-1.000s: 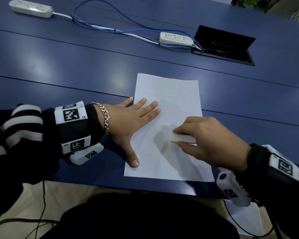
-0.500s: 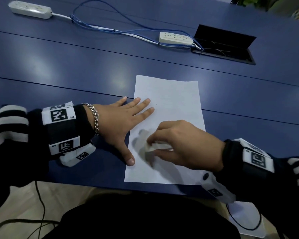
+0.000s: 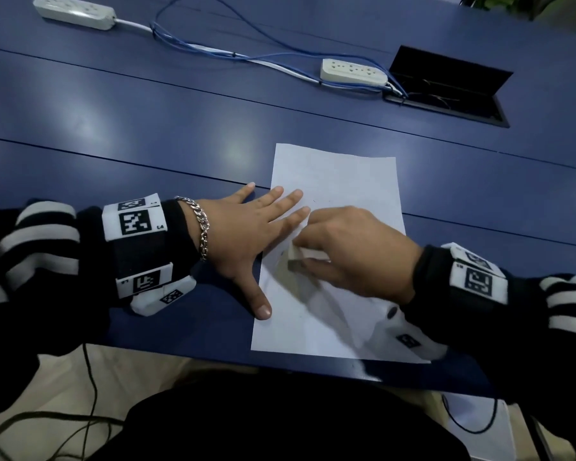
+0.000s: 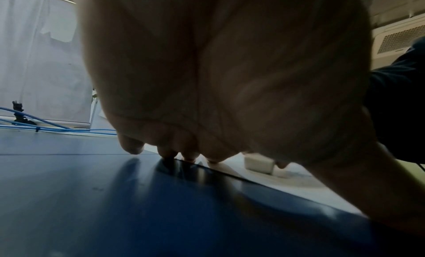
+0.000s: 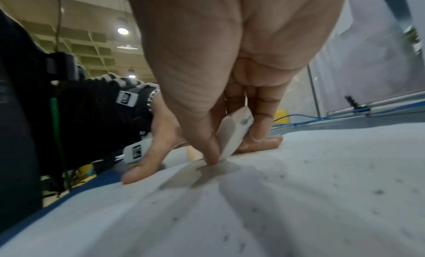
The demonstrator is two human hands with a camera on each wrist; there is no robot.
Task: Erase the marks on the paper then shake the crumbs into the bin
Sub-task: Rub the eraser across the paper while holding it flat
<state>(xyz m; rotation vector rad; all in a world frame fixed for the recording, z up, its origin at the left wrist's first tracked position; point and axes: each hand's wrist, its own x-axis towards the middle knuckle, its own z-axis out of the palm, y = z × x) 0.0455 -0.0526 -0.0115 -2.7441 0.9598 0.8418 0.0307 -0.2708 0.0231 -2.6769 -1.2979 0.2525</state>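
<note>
Paper, a white sheet, lay at the blue table's near edge, pinned under the flat left hand. Right hand pinched a white eraser against it. Erasing unfinished; crumbs unshaken; no bin visible.

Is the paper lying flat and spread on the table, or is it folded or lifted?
Flat and spread. The paper lies unfolded on the table, the left hand pressing its edge.
</note>
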